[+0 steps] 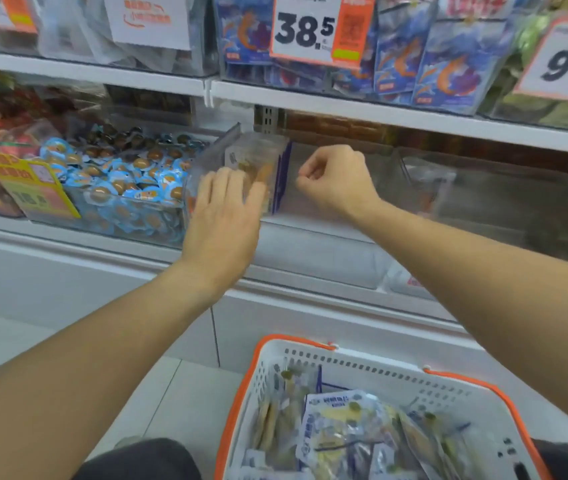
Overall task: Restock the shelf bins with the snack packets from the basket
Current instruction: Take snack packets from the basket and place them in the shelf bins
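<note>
Basket (372,368) w/ snack packets (338,431) sits closest; left hand (223,216) flat, fingers straight against packets in clear bin (275,174), right hand (338,181) curled, holding nothing afaict.

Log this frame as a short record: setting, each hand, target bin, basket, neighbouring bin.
setting: store shelf of clear bins
left hand: fingers straight, against snack packets standing in the clear bin
right hand: fingers curled over the bin; anything pinched cannot be told
basket: white with orange rim, holds more packets
neighbouring bin: small blue packs
</note>
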Demonstrator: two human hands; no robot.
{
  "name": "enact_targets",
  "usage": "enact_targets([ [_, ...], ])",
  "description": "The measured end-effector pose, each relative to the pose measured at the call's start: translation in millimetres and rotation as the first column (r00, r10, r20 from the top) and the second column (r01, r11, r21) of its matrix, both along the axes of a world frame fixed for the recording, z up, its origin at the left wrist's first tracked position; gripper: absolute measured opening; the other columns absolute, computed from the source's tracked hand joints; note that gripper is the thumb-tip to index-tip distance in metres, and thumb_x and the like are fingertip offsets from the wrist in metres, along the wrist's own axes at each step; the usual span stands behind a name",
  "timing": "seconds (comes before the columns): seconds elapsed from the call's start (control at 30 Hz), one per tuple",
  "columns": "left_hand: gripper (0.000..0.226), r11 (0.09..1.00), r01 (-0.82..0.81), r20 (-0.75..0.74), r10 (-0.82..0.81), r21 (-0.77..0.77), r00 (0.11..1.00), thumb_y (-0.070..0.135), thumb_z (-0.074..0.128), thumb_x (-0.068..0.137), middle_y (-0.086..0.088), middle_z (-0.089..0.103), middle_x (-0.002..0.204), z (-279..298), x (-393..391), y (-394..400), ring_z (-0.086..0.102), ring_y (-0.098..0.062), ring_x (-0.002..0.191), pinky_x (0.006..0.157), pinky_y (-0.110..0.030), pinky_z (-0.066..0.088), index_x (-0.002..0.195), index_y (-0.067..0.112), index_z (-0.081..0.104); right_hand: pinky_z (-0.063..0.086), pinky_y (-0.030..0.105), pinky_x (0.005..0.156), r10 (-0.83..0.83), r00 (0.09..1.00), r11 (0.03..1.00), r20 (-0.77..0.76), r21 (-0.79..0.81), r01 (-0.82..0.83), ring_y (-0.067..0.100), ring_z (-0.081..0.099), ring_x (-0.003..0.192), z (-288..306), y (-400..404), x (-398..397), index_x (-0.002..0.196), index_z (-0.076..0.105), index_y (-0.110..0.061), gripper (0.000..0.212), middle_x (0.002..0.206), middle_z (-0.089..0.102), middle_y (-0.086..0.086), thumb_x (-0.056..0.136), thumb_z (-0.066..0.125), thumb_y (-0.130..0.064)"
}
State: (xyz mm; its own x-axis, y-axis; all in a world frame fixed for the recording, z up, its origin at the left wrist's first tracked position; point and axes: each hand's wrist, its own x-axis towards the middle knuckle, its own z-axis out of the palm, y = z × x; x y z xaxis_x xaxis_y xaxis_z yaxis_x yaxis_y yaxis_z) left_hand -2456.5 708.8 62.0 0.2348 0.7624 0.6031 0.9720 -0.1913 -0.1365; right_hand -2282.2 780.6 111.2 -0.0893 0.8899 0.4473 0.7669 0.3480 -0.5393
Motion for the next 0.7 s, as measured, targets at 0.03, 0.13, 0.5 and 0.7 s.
enact_targets([
  [0.03, 0.031, 0.996, 0.079, -0.017, -0.079, 0.049, 0.997, 0.008, 0.064, 0.08, -0.017, 0.055, 0.108, -3, 6, -7, 0.052, -0.038, 0.102, 0.086, -0.045, 0.04, 0.11, 0.007, 0.057, 0.045, 0.008, 0.061, 0.057, 0.998, 0.998, -0.003, 0.034, -0.056, 0.001, 0.061, 0.063, 2, -25, 10, 0.075, 0.07, -0.021, 0.007, 0.066, 0.063, -0.014, 0.08, 0.071, -0.017],
  [0.13, 0.022, 0.943, 0.274, 0.046, -0.271, -0.188, 0.962, 0.007, 0.057, 0.084, -0.011, 0.06, 0.101, -17, 32, -34, 0.058, -0.036, 0.091, 0.071, -0.041, 0.036, 0.105, 0.011, 0.058, 0.046, 0.007, 0.061, 0.155, 0.987, 0.986, -0.036, 0.069, -0.152, 0.003, 0.063, 0.064, -20, -92, 45, 0.077, 0.069, -0.018, 0.006, 0.067, 0.066, -0.01, 0.08, 0.071, -0.013],
  [0.5, 0.034, 0.129, -0.036, -0.049, -0.096, -0.991, 0.994, 0.005, 0.063, 0.086, -0.012, 0.061, 0.113, -229, 122, -155, 0.065, -0.029, 0.1, 0.079, -0.036, 0.053, 0.119, 0.012, 0.057, 0.052, 0.024, 0.058, -0.115, 0.941, 0.412, -0.32, -0.877, -0.247, 0.011, 0.061, 0.058, -270, -243, 112, 0.085, 0.068, -0.004, 0.006, 0.072, 0.067, 0.007, 0.087, 0.072, -0.008],
  [0.7, 0.025, 0.315, 0.075, 0.095, 0.048, -0.946, 0.994, 0.008, 0.071, 0.082, -0.005, 0.053, 0.113, -232, 114, -166, 0.057, -0.025, 0.096, 0.078, -0.034, 0.047, 0.103, 0.014, 0.058, 0.047, 0.021, 0.053, -0.09, 0.93, 0.214, -0.357, -0.919, -0.332, 0.005, 0.051, 0.057, -323, -287, 96, 0.075, 0.057, -0.021, 0.024, 0.067, 0.059, -0.008, 0.083, 0.075, -0.008],
])
